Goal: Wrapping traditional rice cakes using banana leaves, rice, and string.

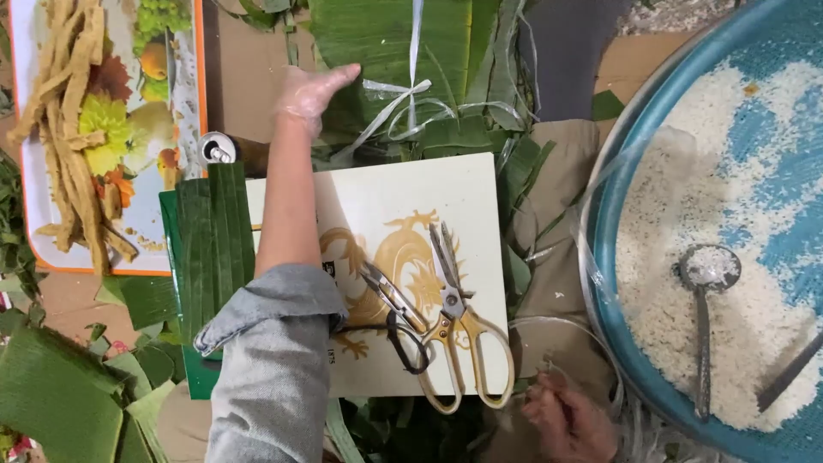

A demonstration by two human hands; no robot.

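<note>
Green leaves everywhere; we reach up to 12 o'clock.

Tray (30, 214) of pale strips at 9 o'clock. Our gloved left hand (310, 96), fingers spread and gripping nothing, rests on the tied banana leaf bundle (386, 51). Two scissors (437, 330) lie on the white board (411, 193). At 5 o'clock our right hand (570, 420) pinches plastic string (549, 330). Risk: a sleeve could catch the blades, or tugged string could spill rice from the blue basin (639, 129).
</note>
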